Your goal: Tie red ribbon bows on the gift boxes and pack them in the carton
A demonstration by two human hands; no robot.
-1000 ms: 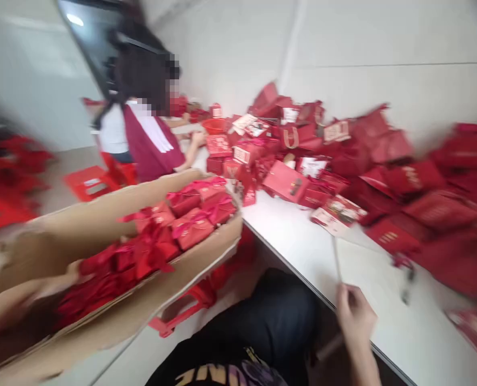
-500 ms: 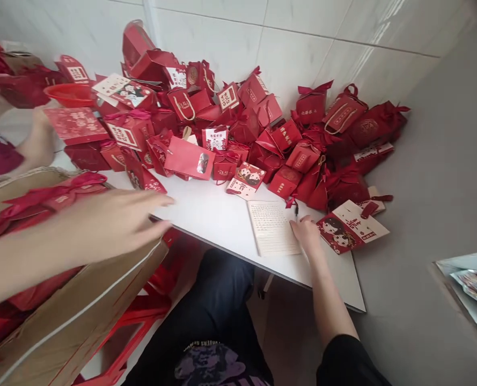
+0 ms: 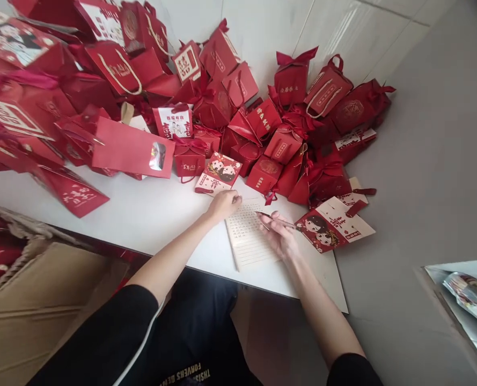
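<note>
A lined notebook (image 3: 249,242) with handwriting lies open on the white table (image 3: 149,214) in front of me. My left hand (image 3: 224,203) rests on its top left corner, fingers curled on the page. My right hand (image 3: 279,234) lies on the right side of the page and holds a pen (image 3: 276,219) whose tip points left over the lines. A big heap of red gift boxes and bags (image 3: 238,107) fills the table behind the notebook.
A flat red card with two cartoon figures (image 3: 331,224) lies right of the notebook, another (image 3: 218,174) just above it. A cardboard box (image 3: 32,284) with red items stands at my lower left. The table's right end meets a grey floor; a tray corner (image 3: 463,300) shows at lower right.
The view swung right and down from the cardboard box and the other person. My left hand left the box and came to the notebook; my right hand picked up the pen.
</note>
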